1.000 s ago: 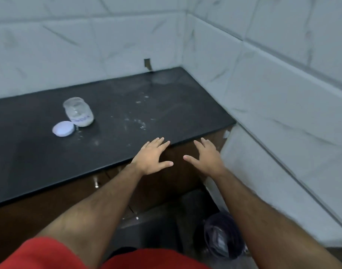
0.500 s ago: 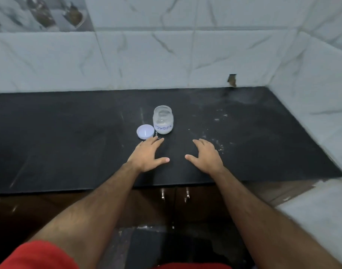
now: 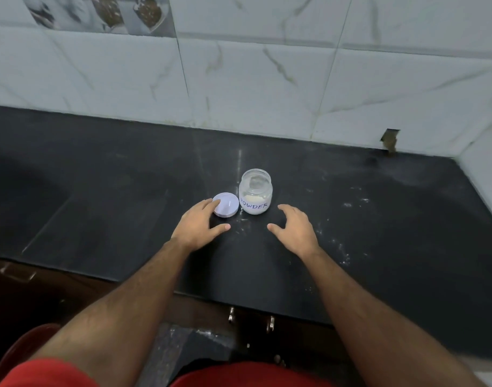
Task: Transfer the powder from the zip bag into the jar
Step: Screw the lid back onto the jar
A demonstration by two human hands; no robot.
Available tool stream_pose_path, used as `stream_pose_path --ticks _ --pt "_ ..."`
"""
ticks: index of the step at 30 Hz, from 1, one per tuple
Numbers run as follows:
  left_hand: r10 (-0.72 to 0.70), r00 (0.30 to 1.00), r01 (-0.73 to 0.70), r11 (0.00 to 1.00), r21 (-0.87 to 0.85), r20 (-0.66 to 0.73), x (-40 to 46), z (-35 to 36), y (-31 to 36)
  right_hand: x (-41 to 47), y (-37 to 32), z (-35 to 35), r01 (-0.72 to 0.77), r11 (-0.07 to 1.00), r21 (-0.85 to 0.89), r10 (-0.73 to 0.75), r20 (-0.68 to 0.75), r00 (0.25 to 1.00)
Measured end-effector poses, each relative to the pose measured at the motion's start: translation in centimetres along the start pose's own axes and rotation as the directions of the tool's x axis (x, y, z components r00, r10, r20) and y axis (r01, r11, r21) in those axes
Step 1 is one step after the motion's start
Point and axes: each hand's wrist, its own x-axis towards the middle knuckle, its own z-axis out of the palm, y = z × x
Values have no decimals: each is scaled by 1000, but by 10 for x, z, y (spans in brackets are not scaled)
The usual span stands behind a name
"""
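Note:
A small clear jar (image 3: pixel 255 191) marked POWDER stands uncapped on the black counter (image 3: pixel 99 196), with white powder in its lower part. Its white lid (image 3: pixel 226 208) lies flat just left of it. My left hand (image 3: pixel 200 225) hovers over the counter with fingers spread, the fingertips over the lid's near-left edge. My right hand (image 3: pixel 294 229) is open, fingers curled a little, just right of and nearer than the jar, not touching it. No zip bag is in view.
White powder specks (image 3: pixel 334 238) are scattered on the counter right of the jar. Tiled walls (image 3: pixel 267 79) close the back and the right corner. Brown cabinet doors with two small handles (image 3: pixel 250 321) sit under the counter's front edge.
The view has swung from the right corner to face the jar. Both hands have moved forward over the counter; the left fingertips now reach the lid.

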Motion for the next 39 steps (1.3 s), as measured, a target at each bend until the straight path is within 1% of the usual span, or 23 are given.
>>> stream_pose_path --ticks 6,9,13,18,23,27,31,33,35,39 --pt "-105 995 104 993 -61 -2 18 6 0 25 -4 4 -41 957 286 34 30 999" --pt "-112 994 112 991 -70 3 27 5 -2 35 -15 11 -39 916 400 32 23 999" --pt "-104 994 107 991 -78 34 39 1 -4 47 -32 26 -64 865 498 67 13 998" --pt "-78 993 84 995 -59 84 52 -4 -13 53 -43 40 -115 847 520 158 -39 987" --pt "-33 993 38 999 -38 116 65 -7 -21 55 -47 44 -83 876 475 176 -155 972" --pt "18 991 -28 997 76 136 77 -7 -16 49 -44 34 -70 849 524 220 -230 948" --pt "77 970 -128 968 217 229 89 -3 0 37 -30 18 -47 839 542 258 -320 912" --pt "80 960 -158 947 281 268 93 0 4 31 -20 14 -58 835 547 281 -335 899" --pt "58 962 -143 940 308 268 95 2 5 24 -13 10 -73 828 557 297 -325 898" --pt "-1 969 -61 969 241 248 99 5 3 14 -3 3 -111 815 568 311 -268 912"
